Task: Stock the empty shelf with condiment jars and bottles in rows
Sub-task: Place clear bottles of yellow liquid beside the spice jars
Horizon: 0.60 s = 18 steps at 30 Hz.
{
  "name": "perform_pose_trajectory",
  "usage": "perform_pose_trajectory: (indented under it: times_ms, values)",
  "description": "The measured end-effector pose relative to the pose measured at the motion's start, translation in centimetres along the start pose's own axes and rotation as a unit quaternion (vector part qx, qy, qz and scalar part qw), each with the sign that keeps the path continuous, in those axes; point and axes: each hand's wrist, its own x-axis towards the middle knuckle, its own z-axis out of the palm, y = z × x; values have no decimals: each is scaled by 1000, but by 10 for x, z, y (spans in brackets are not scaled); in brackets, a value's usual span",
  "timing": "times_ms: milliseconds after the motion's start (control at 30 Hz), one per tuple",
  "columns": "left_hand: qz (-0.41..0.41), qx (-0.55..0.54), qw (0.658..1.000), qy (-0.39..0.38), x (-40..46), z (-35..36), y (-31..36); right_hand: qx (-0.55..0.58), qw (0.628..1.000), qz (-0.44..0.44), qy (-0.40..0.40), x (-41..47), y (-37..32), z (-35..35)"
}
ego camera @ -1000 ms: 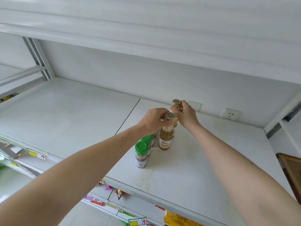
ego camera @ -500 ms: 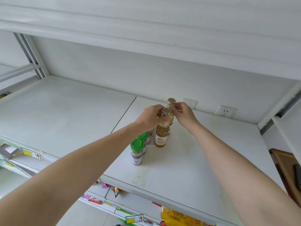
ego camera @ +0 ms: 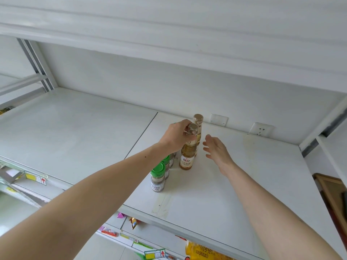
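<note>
On the white shelf (ego camera: pixel 244 181), near its middle seam, two amber bottles stand one behind the other, with a short row of green-capped jars (ego camera: pixel 158 178) just to their left. The left hand (ego camera: pixel 175 136) pinches the neck of the front bottle (ego camera: pixel 187 152) right under its gold cap, fingers curled around it. The right hand (ego camera: pixel 216 147) hovers just beside the bottles with fingers spread and relaxed, holding nothing. The rear bottle (ego camera: pixel 198 128) stands free, close to the back wall.

These bottles look like glass filled with liquid, so I judge them fairly heavy for their size, rigid, smooth and breakable if tipped. Being tall and narrow, they probably topple easily; the neck gives a sure pinch for nudging, while the labelled body is likely the safer place to grip for lifting. The jars seem lighter and squatter, easily taken by the cap or sides.
</note>
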Motion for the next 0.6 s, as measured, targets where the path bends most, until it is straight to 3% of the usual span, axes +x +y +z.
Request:
perform_pose_trajectory:
  times_ms: [600]
  values:
    - [-32,-11,999,-1,-5,-1,0,9,999,22,45,-13,14,4]
